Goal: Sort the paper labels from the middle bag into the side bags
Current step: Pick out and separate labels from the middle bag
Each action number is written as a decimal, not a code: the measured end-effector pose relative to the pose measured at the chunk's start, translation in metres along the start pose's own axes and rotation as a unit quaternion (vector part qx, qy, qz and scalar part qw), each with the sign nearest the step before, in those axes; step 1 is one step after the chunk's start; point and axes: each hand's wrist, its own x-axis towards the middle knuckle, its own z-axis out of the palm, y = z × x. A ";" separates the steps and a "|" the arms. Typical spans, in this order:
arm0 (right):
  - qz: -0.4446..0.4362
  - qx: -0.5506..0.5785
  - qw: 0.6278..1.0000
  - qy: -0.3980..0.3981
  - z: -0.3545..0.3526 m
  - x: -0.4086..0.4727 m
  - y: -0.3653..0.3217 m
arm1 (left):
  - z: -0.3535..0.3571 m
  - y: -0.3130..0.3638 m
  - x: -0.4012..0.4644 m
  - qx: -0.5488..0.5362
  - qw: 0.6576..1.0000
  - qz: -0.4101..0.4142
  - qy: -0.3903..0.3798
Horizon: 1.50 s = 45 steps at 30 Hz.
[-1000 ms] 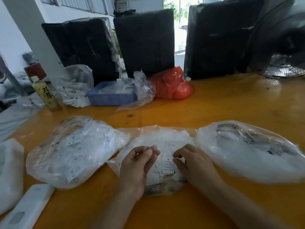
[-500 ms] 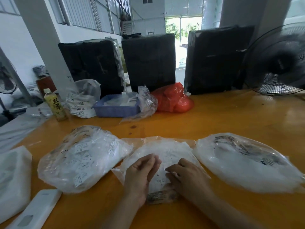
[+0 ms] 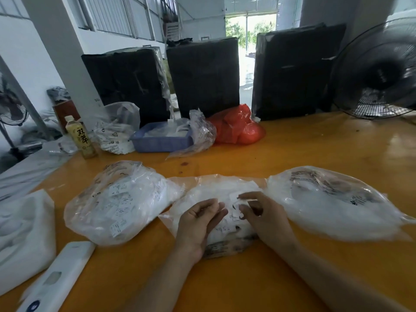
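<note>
Three clear plastic bags of white paper labels lie in a row on the orange table [image 3: 315,149]. The middle bag [image 3: 213,190] is flat and open toward me, with loose labels on it. My left hand [image 3: 198,221] rests on its near left part, fingers relaxed and slightly bent, holding nothing. My right hand [image 3: 261,212] is over the bag's right part and pinches a small white paper label [image 3: 240,202] between thumb and fingers. The left bag [image 3: 117,201] is plump with printed labels. The right bag [image 3: 331,201] lies beside my right hand.
At the back stand three black wrapped bundles [image 3: 202,75], a red plastic bag [image 3: 236,126], a blue tray [image 3: 161,138], a drink bottle [image 3: 80,137] and a black fan [image 3: 380,73]. White foam pieces [image 3: 24,233] and a white flat object [image 3: 56,278] lie at the near left.
My view has tilted up a little. My right hand has lifted a label off the middle bag; my left hand has stayed on the bag, fingers a bit more open.
</note>
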 end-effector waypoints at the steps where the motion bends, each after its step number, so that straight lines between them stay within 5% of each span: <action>1: 0.007 0.017 1.000 0.007 -0.001 0.000 -0.001 | 0.000 0.000 0.000 0.000 1.000 -0.001 -0.004; 15: 0.003 0.062 0.998 0.020 -0.009 0.006 0.003 | 0.002 -0.003 0.000 0.047 0.998 0.020 -0.021; 28: -0.045 -0.087 0.995 0.003 -0.013 0.008 0.004 | -0.001 -0.008 -0.001 0.108 0.992 0.040 -0.057; 45: -0.080 -0.123 0.989 0.031 -0.012 0.009 0.007 | -0.001 -0.009 -0.005 0.195 0.975 0.091 -0.061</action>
